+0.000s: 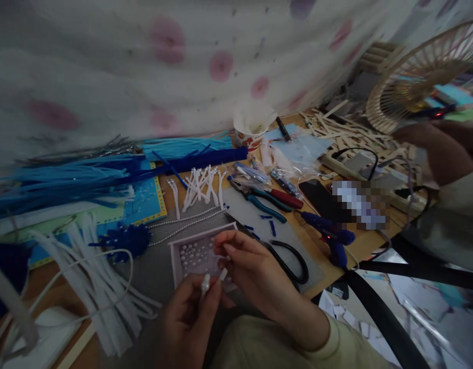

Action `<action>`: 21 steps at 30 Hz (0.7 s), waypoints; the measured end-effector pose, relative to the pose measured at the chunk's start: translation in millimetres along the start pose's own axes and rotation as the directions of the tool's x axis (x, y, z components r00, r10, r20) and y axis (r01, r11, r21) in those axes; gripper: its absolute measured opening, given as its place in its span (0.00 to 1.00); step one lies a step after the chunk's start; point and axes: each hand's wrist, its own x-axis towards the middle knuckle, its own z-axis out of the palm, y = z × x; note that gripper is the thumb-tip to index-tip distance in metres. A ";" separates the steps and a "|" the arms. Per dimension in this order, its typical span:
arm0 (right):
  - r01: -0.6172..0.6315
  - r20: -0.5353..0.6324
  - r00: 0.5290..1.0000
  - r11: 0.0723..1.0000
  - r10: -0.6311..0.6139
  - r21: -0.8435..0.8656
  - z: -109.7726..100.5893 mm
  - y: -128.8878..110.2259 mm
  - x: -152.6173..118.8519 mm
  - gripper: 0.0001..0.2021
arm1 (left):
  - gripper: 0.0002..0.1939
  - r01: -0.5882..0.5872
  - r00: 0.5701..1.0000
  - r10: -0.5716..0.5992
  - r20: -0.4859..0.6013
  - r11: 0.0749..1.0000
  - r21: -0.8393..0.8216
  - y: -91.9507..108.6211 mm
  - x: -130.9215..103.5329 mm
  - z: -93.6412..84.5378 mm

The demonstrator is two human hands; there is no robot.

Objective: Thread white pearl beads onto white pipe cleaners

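Observation:
My left hand (190,315) pinches a short white pipe-cleaner piece (204,283) near the table's front edge. My right hand (255,271) hovers just above it, fingertips holding the other white end (223,275) of the piece. Right behind both hands lies a small tray of white pearl beads (194,254). A string of pearls (184,225) runs behind the tray. Several bent white pipe-cleaner pieces (200,187) lie further back.
Blue pipe cleaners (86,177) and white strips (101,292) fill the left. Pliers (265,201), black scissors (294,261), a blue glue gun (331,238) and a phone (321,200) lie right. A paper cup (252,128) stands behind. Another person's hand (436,148) is by a stick fan (421,72).

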 end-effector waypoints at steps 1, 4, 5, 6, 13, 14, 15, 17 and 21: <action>-0.018 0.002 1.000 0.999 0.018 0.043 0.4 0.6 1.8 0.12 | 0.19 -0.011 1.000 0.011 -0.003 1.000 0.010 -0.6 0.2 -1.0; -0.067 0.027 0.998 0.993 0.065 0.102 -0.8 3.2 4.0 0.12 | 0.19 -0.030 1.000 0.030 -0.008 0.999 0.021 -1.0 1.0 -3.5; -0.080 0.035 0.997 0.990 0.076 0.119 -1.2 4.2 3.7 0.11 | 0.19 -0.033 0.999 0.033 -0.009 0.999 0.021 -0.6 1.3 -3.9; -0.091 0.037 0.996 0.986 0.086 0.137 -1.4 5.2 3.1 0.10 | 0.19 -0.034 0.999 0.034 -0.008 0.999 0.020 0.1 1.6 -4.0; -0.066 0.021 0.998 0.980 0.063 0.187 0.7 8.4 4.6 0.15 | 0.18 0.003 1.000 -0.003 0.009 0.999 0.053 6.4 -0.3 -4.0; -0.035 0.009 0.999 0.982 0.034 0.185 0.4 7.7 5.7 0.16 | 0.19 0.008 1.000 -0.008 0.012 0.999 0.054 6.8 -1.2 -4.0; 0.001 -0.010 1.000 0.983 0.000 0.183 -0.1 6.6 6.6 0.17 | 0.19 0.012 1.000 -0.012 0.014 0.999 0.053 7.2 -2.0 -3.7; 0.056 -0.044 0.998 0.983 -0.049 0.175 -1.2 3.5 6.8 0.17 | 0.19 0.008 1.000 -0.009 0.013 0.999 0.041 8.6 -3.5 -2.4; 0.031 0.030 0.999 0.985 -0.037 0.172 -1.1 -3.3 0.9 0.12 | 0.16 0.003 1.000 -0.003 -0.002 1.000 -0.020 14.8 -4.2 3.4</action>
